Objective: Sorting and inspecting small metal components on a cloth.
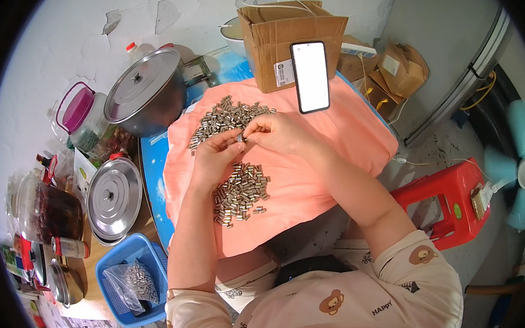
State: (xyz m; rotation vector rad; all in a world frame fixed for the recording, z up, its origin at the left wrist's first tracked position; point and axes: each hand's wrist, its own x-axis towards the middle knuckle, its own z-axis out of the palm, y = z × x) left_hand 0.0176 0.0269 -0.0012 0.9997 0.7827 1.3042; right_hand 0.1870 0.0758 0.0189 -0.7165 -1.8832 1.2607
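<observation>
left hand pinches metal piece

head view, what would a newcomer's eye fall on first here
First, two heaps of small metal pieces on the peach cloth, one beyond the other. Between them, the left hand and right hand meet, fingers around something small. Farther back, right, a lit phone stands before a cardboard box.
</observation>
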